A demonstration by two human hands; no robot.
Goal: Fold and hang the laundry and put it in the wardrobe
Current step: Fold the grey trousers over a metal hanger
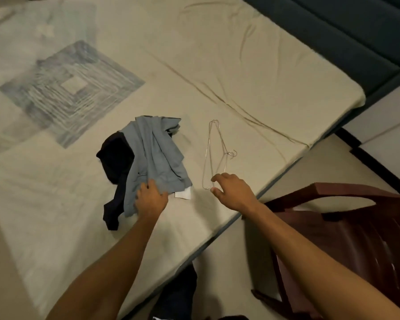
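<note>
My left hand [151, 197] grips the grey garment [155, 155], my right hand [232, 191] hovers fingers-apart by the wire hangers [215, 153]; lifting could drag the black garment [117, 158] along.

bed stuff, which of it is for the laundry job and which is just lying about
For the job: grey-blue garment, black garment, wire hanger, left hand, right hand.

Lying about: maroon plastic chair, dark sofa, patterned bedsheet.
</note>
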